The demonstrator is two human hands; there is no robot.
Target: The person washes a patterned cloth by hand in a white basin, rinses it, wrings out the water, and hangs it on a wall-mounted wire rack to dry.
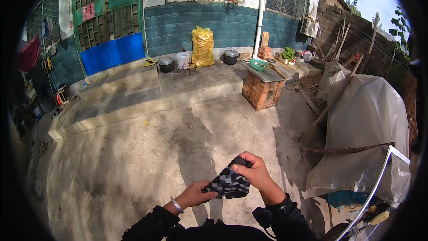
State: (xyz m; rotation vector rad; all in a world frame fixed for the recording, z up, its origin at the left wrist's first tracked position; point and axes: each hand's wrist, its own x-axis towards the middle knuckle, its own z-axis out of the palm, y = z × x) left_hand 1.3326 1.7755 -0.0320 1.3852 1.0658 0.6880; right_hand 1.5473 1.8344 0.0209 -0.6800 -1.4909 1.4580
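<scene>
A black and grey checkered cloth item (230, 182) is held up in front of my body, bunched and folded; its exact kind cannot be told. My left hand (197, 192) pinches its lower left end, thumb on top. At its upper right end my right hand (255, 170) grips a plain black part, the thumb pressed on the near side. The cloth spans the gap between both hands, above the concrete ground. A silver-coloured bangle (176, 205) circles my left wrist.
A brick stand (262, 90) carries a green basin (259, 65). Concrete steps (113, 120) lead to a green door (107, 10). Pots, a white bucket (183, 61) and a filled yellow sack (202, 47) line the wall. Plastic sheeting (364, 113) and a white-edged frame (371, 192) stand at right.
</scene>
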